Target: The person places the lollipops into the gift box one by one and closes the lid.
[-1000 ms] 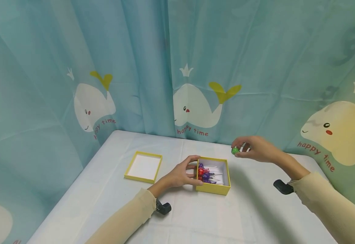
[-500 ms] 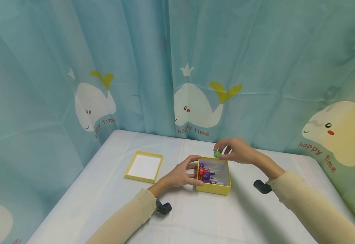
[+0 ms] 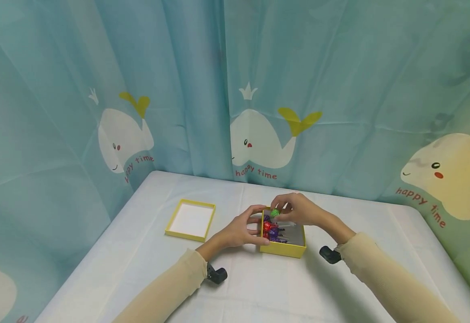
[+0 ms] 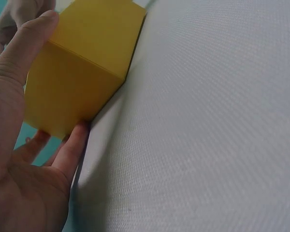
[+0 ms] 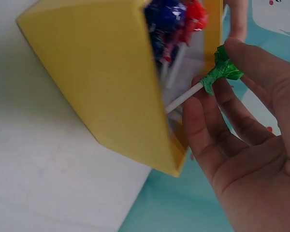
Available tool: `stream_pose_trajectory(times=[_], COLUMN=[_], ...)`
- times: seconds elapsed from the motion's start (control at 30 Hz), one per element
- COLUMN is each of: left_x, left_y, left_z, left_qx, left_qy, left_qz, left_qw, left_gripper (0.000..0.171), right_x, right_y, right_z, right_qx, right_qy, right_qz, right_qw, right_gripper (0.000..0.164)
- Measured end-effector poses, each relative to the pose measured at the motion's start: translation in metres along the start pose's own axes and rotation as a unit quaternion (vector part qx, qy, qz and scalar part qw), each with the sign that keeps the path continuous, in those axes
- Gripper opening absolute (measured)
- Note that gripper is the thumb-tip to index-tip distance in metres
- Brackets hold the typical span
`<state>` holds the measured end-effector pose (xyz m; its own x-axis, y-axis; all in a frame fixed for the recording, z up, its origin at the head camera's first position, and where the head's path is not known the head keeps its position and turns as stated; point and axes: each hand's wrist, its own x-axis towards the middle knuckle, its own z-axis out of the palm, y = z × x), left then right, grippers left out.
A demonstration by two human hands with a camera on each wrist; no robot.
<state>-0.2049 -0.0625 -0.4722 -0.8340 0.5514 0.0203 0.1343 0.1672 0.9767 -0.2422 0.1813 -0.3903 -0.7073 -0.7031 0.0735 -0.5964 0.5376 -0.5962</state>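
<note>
A yellow box (image 3: pixel 283 249) with a pale inside stands on the table, holding several wrapped lollipops, among them a red lollipop (image 3: pixel 266 226) and a purple lollipop (image 3: pixel 273 233). My left hand (image 3: pixel 236 231) grips the box at its left end; in the left wrist view the thumb lies along one side of the box (image 4: pixel 75 82) and fingertips touch another. Between thumb and fingers, my right hand (image 3: pixel 301 210) pinches a green lollipop (image 3: pixel 274 213) over the box's back part. Seen from the right wrist, its white stick slants down past the rim, below the green wrapper (image 5: pixel 215 77).
To the left lies a shallow yellow-edged lid (image 3: pixel 190 220), its white inside facing up. A white cloth covers the table (image 3: pixel 235 287). Behind it hangs a blue-green curtain (image 3: pixel 194 89) printed with whales.
My right hand has carried the green lollipop leftward and down, from right of the box to over its opening. The left hand has kept its hold on the box.
</note>
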Motion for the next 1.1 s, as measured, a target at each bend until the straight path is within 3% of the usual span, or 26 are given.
stream_pose_trajectory(times=[0.2,0.63,1.1], left_x=[-0.001,-0.001,-0.002], left_y=[0.002,0.004,0.003], left_z=[0.0,0.0,0.0], left_qx=[0.002,-0.002,-0.001], left_qy=[-0.001,0.001,0.001], left_qz=[0.0,-0.004,0.0], left_qw=[1.0,1.0,1.0], left_gripper=[0.088,0.087,0.086], right_x=[0.001,0.002,-0.001], right_y=[0.001,-0.001,-0.005], right_z=[0.01,0.022,0.029], right_qx=[0.006,-0.06,-0.08], right_qy=[0.002,0.018,0.018], right_qz=[-0.003,-0.004,-0.003], right_qw=[1.0,0.998,0.997], right_gripper=[0.021,0.021,0.024])
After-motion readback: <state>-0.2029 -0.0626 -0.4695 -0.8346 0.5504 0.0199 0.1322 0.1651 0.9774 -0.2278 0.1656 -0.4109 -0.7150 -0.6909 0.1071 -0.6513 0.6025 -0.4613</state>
